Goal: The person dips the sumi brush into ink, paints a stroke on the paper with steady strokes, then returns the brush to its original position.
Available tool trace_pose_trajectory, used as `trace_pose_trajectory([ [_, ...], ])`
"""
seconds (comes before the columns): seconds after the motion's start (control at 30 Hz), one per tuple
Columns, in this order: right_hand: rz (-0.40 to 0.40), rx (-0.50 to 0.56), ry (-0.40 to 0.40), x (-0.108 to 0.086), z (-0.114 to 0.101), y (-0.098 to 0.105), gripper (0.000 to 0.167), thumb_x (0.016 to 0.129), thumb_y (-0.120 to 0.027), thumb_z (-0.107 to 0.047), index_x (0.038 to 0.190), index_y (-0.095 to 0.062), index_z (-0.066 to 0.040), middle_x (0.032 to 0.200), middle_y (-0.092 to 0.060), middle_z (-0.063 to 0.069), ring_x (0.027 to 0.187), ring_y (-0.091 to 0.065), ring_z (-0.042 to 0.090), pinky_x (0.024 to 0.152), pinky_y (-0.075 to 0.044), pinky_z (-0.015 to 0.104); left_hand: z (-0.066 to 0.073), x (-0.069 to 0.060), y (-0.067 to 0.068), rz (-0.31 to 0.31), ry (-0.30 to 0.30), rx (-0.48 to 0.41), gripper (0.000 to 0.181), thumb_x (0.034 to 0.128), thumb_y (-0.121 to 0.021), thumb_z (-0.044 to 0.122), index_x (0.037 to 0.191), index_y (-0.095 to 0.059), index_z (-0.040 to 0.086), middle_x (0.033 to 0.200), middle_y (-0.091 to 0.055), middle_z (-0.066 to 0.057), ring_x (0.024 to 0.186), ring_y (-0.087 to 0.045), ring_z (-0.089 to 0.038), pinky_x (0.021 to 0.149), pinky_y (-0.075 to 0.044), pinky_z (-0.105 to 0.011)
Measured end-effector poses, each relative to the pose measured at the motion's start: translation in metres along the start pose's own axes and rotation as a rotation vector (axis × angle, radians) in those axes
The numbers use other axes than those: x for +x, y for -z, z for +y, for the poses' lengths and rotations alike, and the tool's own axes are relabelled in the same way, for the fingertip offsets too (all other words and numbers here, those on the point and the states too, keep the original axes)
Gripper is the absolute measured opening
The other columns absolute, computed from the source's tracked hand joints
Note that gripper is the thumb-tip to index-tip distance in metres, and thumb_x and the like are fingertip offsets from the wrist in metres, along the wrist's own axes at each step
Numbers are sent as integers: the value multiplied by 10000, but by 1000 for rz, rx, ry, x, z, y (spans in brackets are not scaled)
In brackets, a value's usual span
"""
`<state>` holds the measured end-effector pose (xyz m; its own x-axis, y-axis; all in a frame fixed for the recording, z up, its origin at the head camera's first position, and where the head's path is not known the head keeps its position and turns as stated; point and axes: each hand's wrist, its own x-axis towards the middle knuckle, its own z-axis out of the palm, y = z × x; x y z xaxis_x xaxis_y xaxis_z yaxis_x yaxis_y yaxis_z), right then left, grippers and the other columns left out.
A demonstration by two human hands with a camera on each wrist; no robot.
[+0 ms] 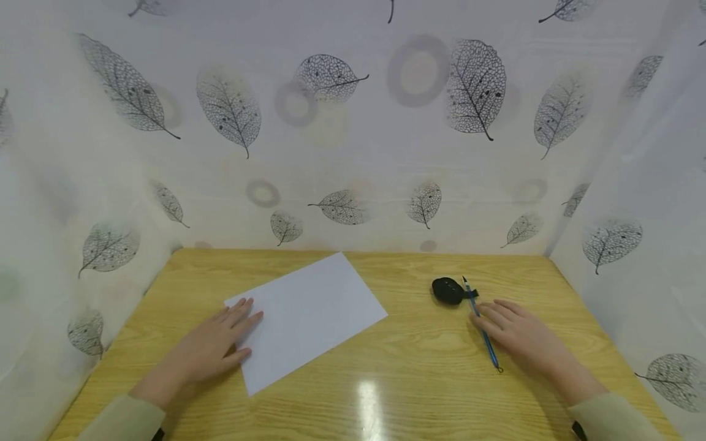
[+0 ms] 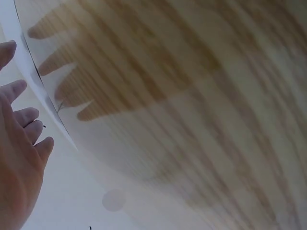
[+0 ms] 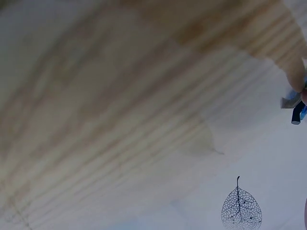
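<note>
A white sheet of paper (image 1: 314, 324) lies askew on the left half of the table. My left hand (image 1: 206, 349) rests on its left edge, fingers spread and fairly straight; the left wrist view shows the same hand (image 2: 19, 163) by the paper's edge. On the right lies a slim blue writing brush (image 1: 488, 346) with a dark tip and an end loop, its upper part across a short arm of a glossy black oval object (image 1: 448, 291). My right hand (image 1: 521, 340) touches the brush with its fingertips, fingers loosely extended; its thumb is hidden.
The yellow wood-grain table (image 1: 408, 392) is glossy, with a bright reflection near the front. A pale curtain (image 1: 364, 159) with a leaf print surrounds its back and sides.
</note>
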<state>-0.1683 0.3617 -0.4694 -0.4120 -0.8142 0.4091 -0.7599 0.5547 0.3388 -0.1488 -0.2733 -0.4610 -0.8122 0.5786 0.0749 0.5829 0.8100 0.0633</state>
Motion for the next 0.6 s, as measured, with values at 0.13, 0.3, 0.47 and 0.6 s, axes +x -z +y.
trace_pose_trajectory([
  [0.13, 1, -2, 36, 1, 0, -2, 471, 963, -342, 43, 1280, -684, -25, 1263, -743, 162, 1109, -711, 328, 1373, -17, 283, -2, -1, -1, -8, -14, 7, 682, 997, -688, 408, 1569, -513, 80, 1641, -440, -269, 1506, -461, -455, 1223, -415, -591],
  [0.3, 10, -18, 73, 1, 0, -8, 630, 1149, -82, -63, 1225, -707, -36, 1244, -748, 133, 1088, -718, 293, 1372, -67, 273, -3, -2, -2, -45, -12, 15, 672, 1009, -673, 414, 1581, -503, 105, 1648, -442, -253, 1506, -468, -440, 1230, -417, -569],
  [0.47, 8, -72, 116, 2, -1, -8, 703, 1151, -32, -56, 1186, -733, -29, 1222, -760, 115, 1064, -730, 251, 1088, -509, 383, -3, -2, -4, -67, 3, 8, 673, 1019, -658, 429, 1595, -488, 127, 1655, -443, -230, 1509, -473, -420, 1229, -426, -563],
  [0.6, -1, -120, 154, 5, -2, -6, 743, 1144, -21, -24, 1134, -764, -31, 1168, -774, 107, 1015, -742, 233, 895, -604, 408, -1, -3, -5, -73, 17, -4, 677, 1026, -644, 440, 1605, -476, 133, 1672, -423, -219, 1521, -459, -417, 1236, -415, -561],
])
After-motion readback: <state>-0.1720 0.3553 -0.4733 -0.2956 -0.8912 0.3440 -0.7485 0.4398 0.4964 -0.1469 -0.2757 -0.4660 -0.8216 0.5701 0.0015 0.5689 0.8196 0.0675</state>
